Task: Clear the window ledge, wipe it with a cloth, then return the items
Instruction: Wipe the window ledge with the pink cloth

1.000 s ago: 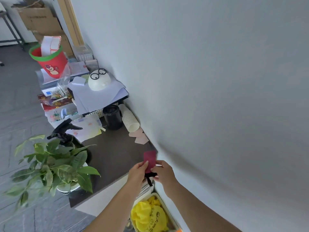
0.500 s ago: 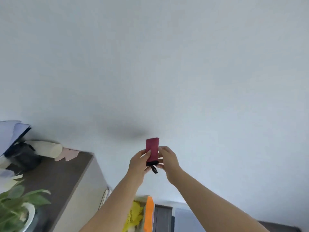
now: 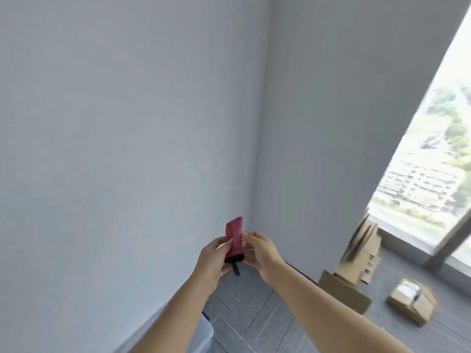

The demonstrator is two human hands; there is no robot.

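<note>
A small dark-red folded cloth [image 3: 234,238] with a black edge and a black loop hanging below it is held upright in front of me. My left hand [image 3: 212,258] pinches its left side and my right hand [image 3: 258,250] pinches its right side. Both arms reach forward toward a room corner. The window [image 3: 430,174] stands at the far right, with its low ledge [image 3: 405,238] partly showing below the glass.
Grey walls meet in a corner straight ahead. Opened cardboard boxes [image 3: 356,258] stand on the grey tiled floor [image 3: 254,314] by the window, a smaller taped box [image 3: 411,300] to their right. A pale bin edge [image 3: 206,335] shows at bottom left.
The view has swung right, away from the cluttered desk and plant, to the room corner and window. Both hands have kept hold of the red cloth throughout.
</note>
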